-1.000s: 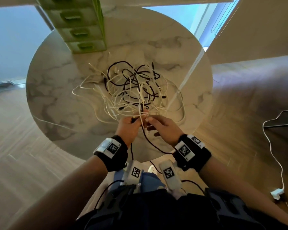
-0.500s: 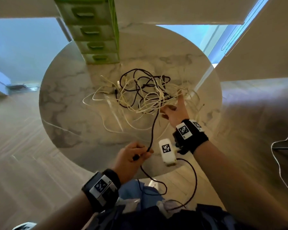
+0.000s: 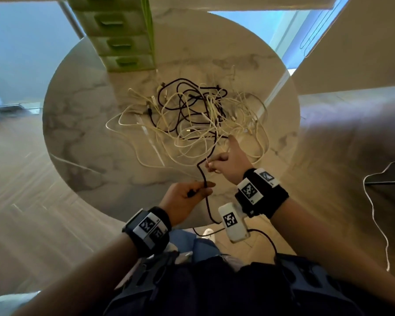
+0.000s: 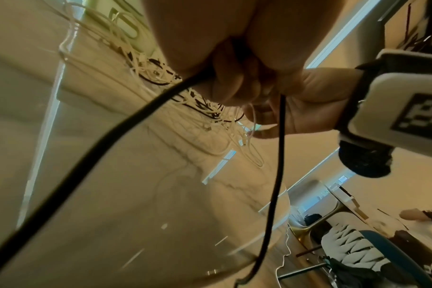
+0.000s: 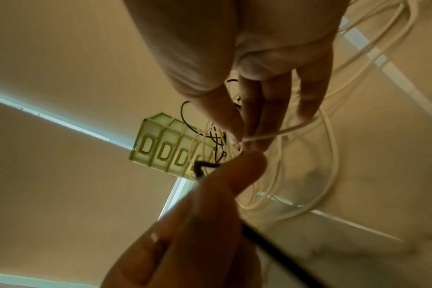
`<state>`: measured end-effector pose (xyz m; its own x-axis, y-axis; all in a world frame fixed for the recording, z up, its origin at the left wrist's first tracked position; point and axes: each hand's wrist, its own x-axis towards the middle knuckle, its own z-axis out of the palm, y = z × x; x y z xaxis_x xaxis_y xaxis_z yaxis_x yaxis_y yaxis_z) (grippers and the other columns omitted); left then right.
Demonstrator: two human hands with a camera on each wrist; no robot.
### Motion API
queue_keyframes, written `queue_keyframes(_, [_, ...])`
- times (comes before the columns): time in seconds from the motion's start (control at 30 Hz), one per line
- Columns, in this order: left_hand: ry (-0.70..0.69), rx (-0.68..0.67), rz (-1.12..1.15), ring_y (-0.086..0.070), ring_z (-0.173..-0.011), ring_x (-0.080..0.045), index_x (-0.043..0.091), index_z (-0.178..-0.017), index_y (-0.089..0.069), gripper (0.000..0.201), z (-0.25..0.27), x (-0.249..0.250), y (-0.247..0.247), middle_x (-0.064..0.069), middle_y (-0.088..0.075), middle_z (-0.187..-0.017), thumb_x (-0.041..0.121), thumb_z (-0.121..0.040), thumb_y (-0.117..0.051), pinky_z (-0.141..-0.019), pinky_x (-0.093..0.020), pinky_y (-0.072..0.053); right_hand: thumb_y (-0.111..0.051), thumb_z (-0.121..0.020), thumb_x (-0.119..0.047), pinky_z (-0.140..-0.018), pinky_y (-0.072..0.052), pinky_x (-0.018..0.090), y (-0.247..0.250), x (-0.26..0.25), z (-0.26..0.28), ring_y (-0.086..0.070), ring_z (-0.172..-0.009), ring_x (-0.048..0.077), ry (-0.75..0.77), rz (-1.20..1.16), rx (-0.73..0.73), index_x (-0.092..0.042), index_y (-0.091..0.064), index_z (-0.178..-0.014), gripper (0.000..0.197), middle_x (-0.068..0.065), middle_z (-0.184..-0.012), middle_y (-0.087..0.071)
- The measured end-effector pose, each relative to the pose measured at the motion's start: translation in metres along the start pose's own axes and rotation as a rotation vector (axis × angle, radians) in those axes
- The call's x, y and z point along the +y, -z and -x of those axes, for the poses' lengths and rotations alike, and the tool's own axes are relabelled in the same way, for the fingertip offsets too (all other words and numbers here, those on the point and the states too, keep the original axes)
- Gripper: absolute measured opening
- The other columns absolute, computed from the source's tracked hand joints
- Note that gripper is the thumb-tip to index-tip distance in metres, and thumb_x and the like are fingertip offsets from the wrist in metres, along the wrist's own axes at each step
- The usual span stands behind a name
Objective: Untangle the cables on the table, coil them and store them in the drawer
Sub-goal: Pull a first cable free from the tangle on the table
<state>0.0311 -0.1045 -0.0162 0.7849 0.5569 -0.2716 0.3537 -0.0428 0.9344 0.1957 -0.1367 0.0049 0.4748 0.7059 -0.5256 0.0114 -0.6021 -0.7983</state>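
Observation:
A tangle of black and white cables (image 3: pixel 192 115) lies in the middle of the round marble table (image 3: pixel 82 137). A black cable (image 3: pixel 214 142) runs out of the tangle toward me, and my left hand (image 3: pixel 204 187) grips it near the table's front edge; in the left wrist view my fingers (image 4: pixel 225 85) curl round that black cable (image 4: pixel 111 140). Just beyond it, my right hand (image 3: pixel 211 164) pinches a thin white cable (image 5: pixel 279 132) between thumb and fingertips (image 5: pixel 237 134). The green drawer unit (image 3: pixel 123 42) stands at the far left of the table, with its drawers closed.
White cable loops (image 3: pixel 258 133) spread right of my right hand. A white tagged device (image 3: pixel 233 222) hangs under my right wrist. Another white cord (image 3: pixel 374 213) trails over the wooden floor at the right. Chairs (image 4: pixel 358 249) stand beyond the table.
My left hand drew the black cable out toward me, while my right hand reached to the tangle's right side. The right hand has since come back near the left, pinching a white cable.

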Motion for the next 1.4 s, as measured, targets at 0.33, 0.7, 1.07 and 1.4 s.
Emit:
queue_keyframes(0.33, [-0.036, -0.283, -0.392, -0.055, -0.081, -0.01, 0.02, -0.112, -0.07, 0.026, -0.009, 0.004, -0.016, 0.01, -0.056, -0.084, 0.031, -0.091, -0.059, -0.075, -0.019, -0.042, -0.06, -0.088, -0.026, -0.07, -0.051, 0.04, 0.007, 0.0, 0.019, -0.061, -0.065, 0.027, -0.055, 0.15, -0.174, -0.01, -0.061, -0.065, 0.028, 0.01, -0.066, -0.063])
queue_keyframes(0.7, [0.293, 0.014, 0.363, -0.025, -0.044, -0.004, 0.021, -0.074, -0.06, 0.025, -0.054, 0.025, 0.009, 0.008, -0.034, -0.06, 0.037, -0.093, -0.055, -0.036, -0.016, -0.019, -0.049, -0.087, 0.001, -0.077, -0.036, 0.023, 0.016, 0.021, 0.051, -0.051, -0.088, 0.016, 0.21, 0.456, -0.261, -0.016, -0.058, -0.089, 0.02, -0.001, -0.092, -0.056])
queue_keyframes(1.07, [0.375, 0.052, 0.689, -0.023, -0.036, 0.0, 0.014, -0.096, -0.062, 0.018, -0.074, 0.033, 0.016, -0.001, -0.062, -0.082, 0.014, -0.099, -0.045, -0.033, -0.012, -0.018, -0.048, -0.089, -0.003, -0.085, -0.038, 0.023, 0.026, 0.07, 0.06, -0.054, -0.104, 0.025, 0.275, 0.821, -0.399, -0.009, -0.062, -0.101, 0.02, 0.008, -0.109, -0.062])
queue_keyframes(1.4, [0.297, 0.16, 0.489, -0.052, -0.041, 0.0, 0.004, -0.12, -0.062, 0.029, -0.064, 0.032, 0.003, 0.004, -0.061, -0.049, 0.013, -0.093, -0.056, -0.034, -0.008, -0.028, -0.065, -0.084, -0.018, -0.087, -0.05, 0.043, -0.004, 0.008, 0.027, -0.064, -0.093, 0.032, -0.033, -0.011, -0.091, -0.015, -0.029, -0.135, 0.062, 0.016, -0.102, -0.068])
